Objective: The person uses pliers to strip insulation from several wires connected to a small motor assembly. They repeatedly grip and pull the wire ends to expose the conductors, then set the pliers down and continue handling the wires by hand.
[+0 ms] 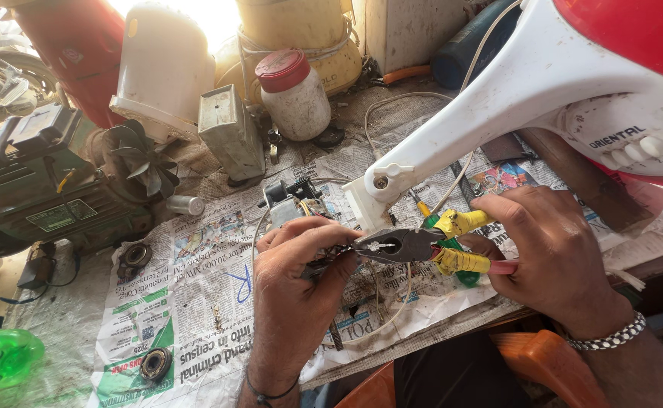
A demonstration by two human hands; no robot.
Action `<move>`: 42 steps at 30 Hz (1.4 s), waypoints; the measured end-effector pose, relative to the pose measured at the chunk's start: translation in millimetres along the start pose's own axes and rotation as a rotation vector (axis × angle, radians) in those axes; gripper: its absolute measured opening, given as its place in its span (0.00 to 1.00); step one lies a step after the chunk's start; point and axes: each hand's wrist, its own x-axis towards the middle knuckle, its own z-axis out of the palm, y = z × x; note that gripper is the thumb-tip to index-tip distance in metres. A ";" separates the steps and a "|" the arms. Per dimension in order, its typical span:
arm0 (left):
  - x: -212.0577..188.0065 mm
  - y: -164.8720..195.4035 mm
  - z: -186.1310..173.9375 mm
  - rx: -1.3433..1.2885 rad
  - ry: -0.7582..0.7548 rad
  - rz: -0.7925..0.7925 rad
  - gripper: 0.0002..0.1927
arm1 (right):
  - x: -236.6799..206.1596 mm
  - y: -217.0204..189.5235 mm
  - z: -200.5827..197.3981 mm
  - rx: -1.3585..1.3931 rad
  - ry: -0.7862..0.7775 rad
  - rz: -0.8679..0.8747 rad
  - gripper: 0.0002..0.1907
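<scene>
My right hand [550,253] grips a pair of pliers [411,245] by handles wrapped in yellow tape. The dark jaws point left and bite on a small part with wires held in the fingertips of my left hand [293,291]. Just behind my left hand sits a small metal assembly [293,202] with wires. A white cable [392,302] loops beneath the pliers. A green-handled screwdriver [441,234] lies under my right hand.
Newspaper [188,302] covers the bench. A white and red appliance body [573,83] hangs over the right. A dark motor with fan [67,189], a red-lidded jar [295,92], a metal box [231,132], bearings [155,364] and a green bottle [3,355] lie around.
</scene>
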 end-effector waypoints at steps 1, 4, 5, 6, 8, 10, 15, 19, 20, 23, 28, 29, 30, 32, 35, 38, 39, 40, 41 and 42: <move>-0.4 0.3 -0.3 -0.005 -0.006 -0.007 0.10 | 1.7 -1.9 -2.1 0.005 0.008 -0.008 0.31; 1.2 -1.8 0.7 -0.050 -0.007 -0.061 0.10 | 8.5 -8.1 -7.5 0.109 -0.052 0.054 0.34; 0.7 -1.8 1.4 -0.029 0.007 -0.055 0.10 | 9.5 -10.8 -9.9 0.140 -0.092 0.115 0.33; 0.5 -2.1 2.3 -0.008 0.020 -0.049 0.10 | 9.9 -13.9 -11.8 0.171 -0.131 0.178 0.32; 0.4 -3.1 3.9 0.006 0.042 -0.047 0.10 | 11.8 -16.8 -14.2 0.240 -0.195 0.258 0.32; -0.5 -3.0 5.6 -0.011 0.055 -0.055 0.10 | 11.8 -17.1 -16.5 0.316 -0.244 0.296 0.33; -0.9 -2.9 5.8 0.036 0.062 -0.037 0.08 | 7.6 -15.1 -13.0 0.433 -0.375 0.408 0.33; -1.0 -1.6 6.7 0.056 0.075 -0.047 0.08 | 6.1 -15.4 -9.2 0.502 -0.510 0.545 0.30; -0.7 -1.8 6.6 0.056 0.076 -0.040 0.07 | 6.4 -15.5 -9.2 0.526 -0.511 0.537 0.29; -1.2 -1.5 6.5 0.039 0.070 -0.022 0.07 | 5.5 -14.8 -12.1 0.571 -0.525 0.532 0.29; -1.4 -2.5 6.2 -0.002 0.081 0.032 0.07 | -5.1 -2.7 -7.9 0.541 -0.650 0.668 0.31; -2.1 -1.4 7.3 0.014 0.066 0.002 0.06 | -9.7 1.7 -6.2 0.576 -0.658 0.664 0.31; -2.6 -0.6 8.7 0.030 0.050 -0.028 0.05 | -14.2 6.7 -3.7 0.611 -0.666 0.661 0.31; -2.1 0.1 10.3 0.058 0.031 -0.059 0.07 | -22.8 19.0 -2.5 0.780 -0.640 0.663 0.26; -1.6 1.2 10.6 0.045 0.033 -0.054 0.10 | -33.5 32.9 -11.0 0.995 -0.514 0.699 0.19; 0.6 -1.3 5.2 -0.046 0.043 -0.047 0.13 | -34.3 34.2 -26.5 0.773 -0.444 0.738 0.20; 0.2 -1.4 3.1 -0.065 0.033 -0.062 0.14 | -30.9 32.9 -30.1 0.656 -0.476 0.732 0.22; 0.7 -2.1 2.2 -0.086 0.021 -0.074 0.15 | -26.6 30.9 -33.5 0.539 -0.504 0.727 0.25; 0.7 -1.8 2.5 -0.090 0.023 -0.096 0.16 | -22.5 28.4 -37.7 0.516 -0.482 0.662 0.27; 0.4 -1.6 2.6 -0.092 0.026 -0.119 0.16 | -18.1 25.9 -40.7 0.495 -0.461 0.594 0.29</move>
